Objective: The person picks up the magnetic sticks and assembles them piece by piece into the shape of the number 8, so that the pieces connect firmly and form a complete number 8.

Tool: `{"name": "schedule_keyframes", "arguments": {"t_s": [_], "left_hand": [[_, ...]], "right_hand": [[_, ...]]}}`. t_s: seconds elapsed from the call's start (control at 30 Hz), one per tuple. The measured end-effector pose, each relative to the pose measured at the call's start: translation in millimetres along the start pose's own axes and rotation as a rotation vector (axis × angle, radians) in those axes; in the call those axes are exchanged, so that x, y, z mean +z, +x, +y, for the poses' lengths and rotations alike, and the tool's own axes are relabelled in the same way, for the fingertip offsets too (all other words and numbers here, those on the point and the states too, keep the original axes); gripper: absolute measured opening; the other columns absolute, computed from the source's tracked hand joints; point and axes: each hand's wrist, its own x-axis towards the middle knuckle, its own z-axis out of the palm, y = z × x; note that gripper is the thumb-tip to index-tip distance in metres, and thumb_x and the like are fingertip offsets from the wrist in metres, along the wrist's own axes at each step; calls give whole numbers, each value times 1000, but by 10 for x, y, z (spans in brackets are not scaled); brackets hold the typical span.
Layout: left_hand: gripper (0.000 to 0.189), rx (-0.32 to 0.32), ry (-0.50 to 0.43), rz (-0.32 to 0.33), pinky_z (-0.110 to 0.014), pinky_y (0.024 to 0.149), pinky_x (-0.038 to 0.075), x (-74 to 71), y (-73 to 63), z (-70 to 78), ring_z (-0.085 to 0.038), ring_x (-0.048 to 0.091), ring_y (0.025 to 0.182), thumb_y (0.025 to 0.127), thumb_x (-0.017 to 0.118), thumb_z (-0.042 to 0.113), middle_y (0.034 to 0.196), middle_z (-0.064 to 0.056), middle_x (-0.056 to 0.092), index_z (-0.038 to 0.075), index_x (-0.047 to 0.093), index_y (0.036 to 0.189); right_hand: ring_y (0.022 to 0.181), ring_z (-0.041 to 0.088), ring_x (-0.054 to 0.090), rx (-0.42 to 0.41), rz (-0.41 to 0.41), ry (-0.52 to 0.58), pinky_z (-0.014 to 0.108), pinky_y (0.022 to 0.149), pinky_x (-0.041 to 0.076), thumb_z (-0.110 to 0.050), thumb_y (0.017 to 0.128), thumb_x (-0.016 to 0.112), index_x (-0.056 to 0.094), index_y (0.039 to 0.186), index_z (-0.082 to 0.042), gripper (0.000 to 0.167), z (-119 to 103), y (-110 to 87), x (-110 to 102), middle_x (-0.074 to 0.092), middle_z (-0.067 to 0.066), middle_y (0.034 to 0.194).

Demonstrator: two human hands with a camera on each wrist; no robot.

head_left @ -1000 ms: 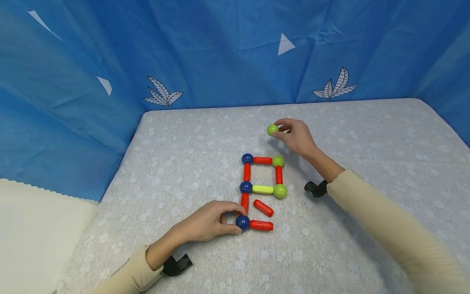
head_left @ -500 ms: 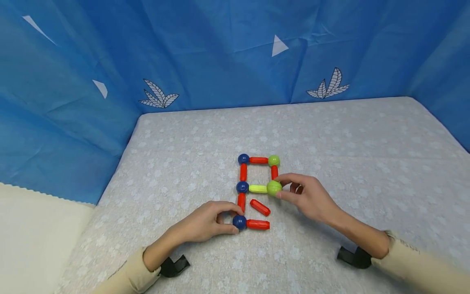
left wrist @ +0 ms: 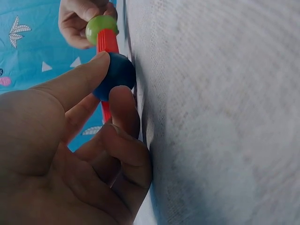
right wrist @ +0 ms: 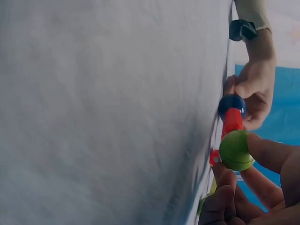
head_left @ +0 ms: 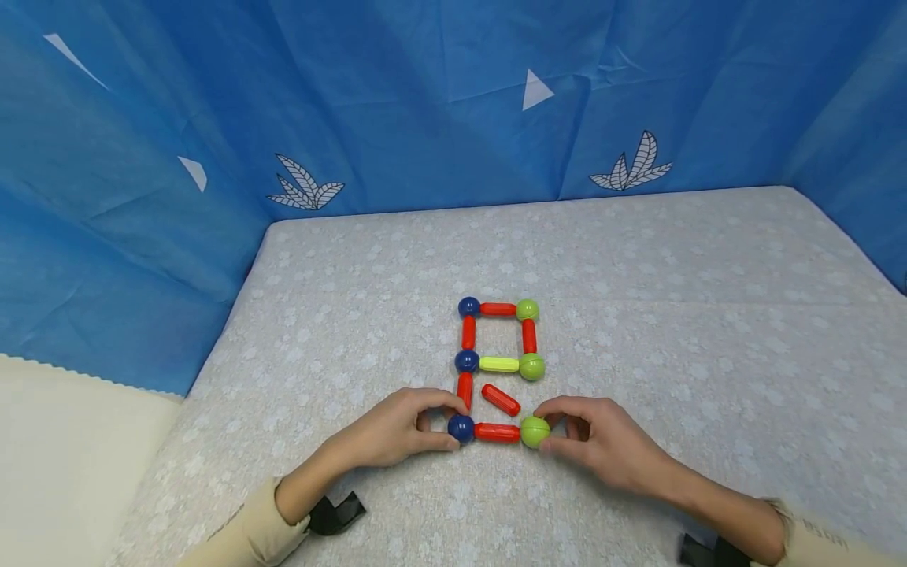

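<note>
My left hand pinches a dark blue ball at the near left corner of a flat figure of balls and rods. From that ball a red rod runs right to a green ball, which my right hand holds between thumb and fingers. Rod and green ball meet end to end, as the right wrist view also shows with the green ball in the fingers. Another red rod leads up from the held blue ball. A loose red rod lies slanted inside the figure.
Farther back, a square joins blue balls, green balls, several red rods and a yellow-green rod. Everything lies on a pale patterned tablecloth. A blue curtain hangs behind the table.
My right hand has brought the green ball from the far side of the table toward me, to the free end of the near red rod. The left hand stays on the blue ball.
</note>
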Motion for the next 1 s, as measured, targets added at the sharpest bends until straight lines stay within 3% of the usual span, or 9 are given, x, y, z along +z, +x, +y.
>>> {"name": "schedule_keyframes", "arguments": {"t_s": [1.0], "left_hand": [[35, 10, -2, 4, -26, 59, 49, 10, -12, -6, -6, 56, 60, 87, 78, 28, 104, 13, 62, 24, 67, 120]], "right_hand": [[67, 7, 53, -9, -21, -17, 24, 56, 44, -29, 86, 78, 72, 109, -22, 25, 38, -18, 37, 66, -12, 94]]}}
